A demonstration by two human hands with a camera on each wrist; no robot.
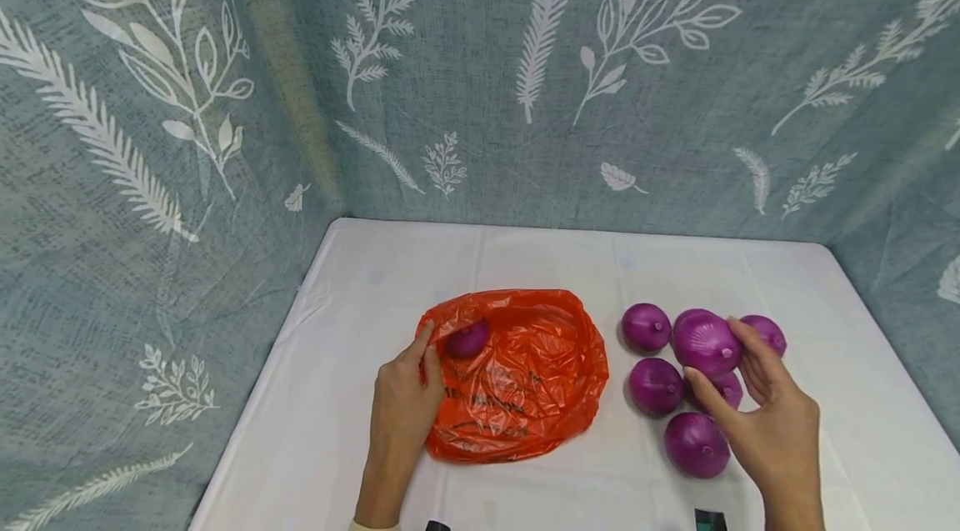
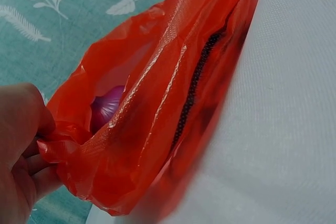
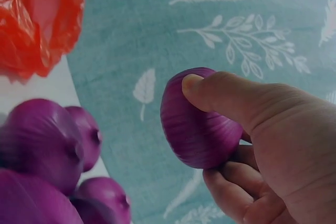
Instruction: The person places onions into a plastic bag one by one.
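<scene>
Head view: left hand (image 1: 405, 398) grips the rim of a red bag (image 1: 517, 381) on the white tabletop (image 1: 367, 306), with a purple onion (image 1: 467, 341) inside near that edge. Right hand (image 1: 783, 418) has a second onion (image 1: 703, 345) over the loose onions (image 1: 655, 387).

Left wrist: fingers (image 2: 46, 181) pinched on thin plastic, so a hard tug could probably tear it.

Right wrist: thumb (image 3: 223, 95) and fingers only as far apart as the onion between them. Looks smooth and round, so a loose grip might drop it and send others rolling imo.
</scene>
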